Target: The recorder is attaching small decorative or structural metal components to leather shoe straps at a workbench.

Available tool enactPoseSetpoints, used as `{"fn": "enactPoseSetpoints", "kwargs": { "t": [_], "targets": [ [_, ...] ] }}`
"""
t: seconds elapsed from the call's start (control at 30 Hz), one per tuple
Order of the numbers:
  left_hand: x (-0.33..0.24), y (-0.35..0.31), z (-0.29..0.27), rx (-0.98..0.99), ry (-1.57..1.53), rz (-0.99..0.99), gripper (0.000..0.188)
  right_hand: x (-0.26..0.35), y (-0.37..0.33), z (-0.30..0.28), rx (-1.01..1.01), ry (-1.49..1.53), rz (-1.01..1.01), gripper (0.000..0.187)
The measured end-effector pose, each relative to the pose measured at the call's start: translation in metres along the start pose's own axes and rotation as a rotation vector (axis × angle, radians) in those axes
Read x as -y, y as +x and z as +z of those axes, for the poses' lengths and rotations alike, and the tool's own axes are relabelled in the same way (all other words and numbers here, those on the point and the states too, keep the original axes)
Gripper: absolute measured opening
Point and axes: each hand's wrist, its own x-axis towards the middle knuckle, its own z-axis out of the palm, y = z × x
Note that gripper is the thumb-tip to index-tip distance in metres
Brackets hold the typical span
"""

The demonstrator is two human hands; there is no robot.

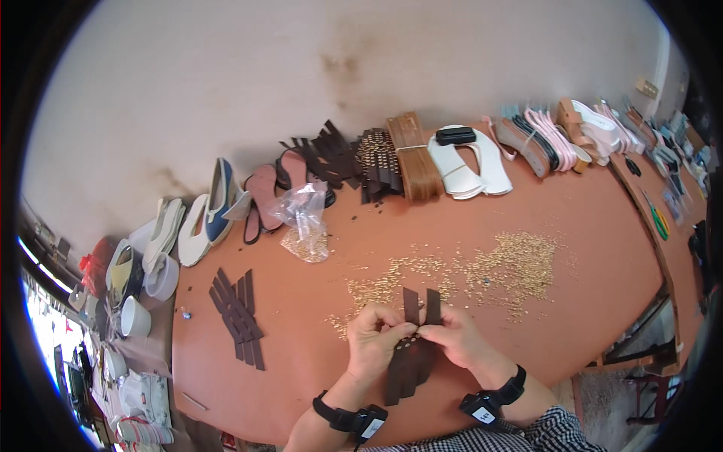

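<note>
Close to the front edge of the table, my left hand and my right hand meet over a dark brown strap piece. Both hands are closed, thumbs and fingertips pinching it near its middle. Two strap ends stick up between the hands, and wider strips hang below them. A few small gold studs show on the piece under my fingertips. Whether a loose stud is in either pinch is hidden. Just beyond my hands spreads a loose layer of small gold studs. At the left lies another dark brown woven strap piece.
A clear plastic bag with gold studs lies left of centre. Along the wall stand studded brown straps, a tan strap bundle, white shoe-shaped pieces and several shoes. White cups are at the left, green-handled pliers at the right.
</note>
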Motion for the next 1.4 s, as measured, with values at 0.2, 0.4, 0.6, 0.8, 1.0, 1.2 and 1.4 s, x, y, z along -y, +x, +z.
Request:
{"fn": "enactPoseSetpoints", "kwargs": {
  "t": [0.2,0.4,0.6,0.8,1.0,1.2,1.4],
  "targets": [
    [0.003,0.004,-0.002,0.101,-0.124,-0.055,0.013,-0.006,-0.001,0.000,-0.081,-0.037,-0.033,0.019],
    [-0.017,0.029,-0.054,-0.241,0.337,0.009,0.011,-0.001,0.002,0.003,-0.176,0.010,-0.113,0.017],
    [-0.014,0.032,-0.083,-0.056,1.103,-0.130,0.015,-0.004,-0.003,0.001,-0.143,-0.013,-0.061,0.013],
    [0.002,0.034,-0.079,-0.006,1.332,0.040,0.011,-0.006,0.000,0.004,-0.207,-0.050,0.047,0.011],
    [0.010,0.040,-0.066,-0.017,1.453,0.086,0.013,-0.005,-0.002,0.002,-0.178,0.087,0.097,0.010],
    [0.004,0.036,-0.061,-0.149,1.217,0.166,0.008,-0.004,0.000,0.004,-0.149,0.087,0.037,0.010],
    [-0.017,0.016,-0.027,-0.129,0.243,-0.035,0.011,-0.010,0.002,-0.003,-0.183,0.152,0.039,0.009]
  ]
}}
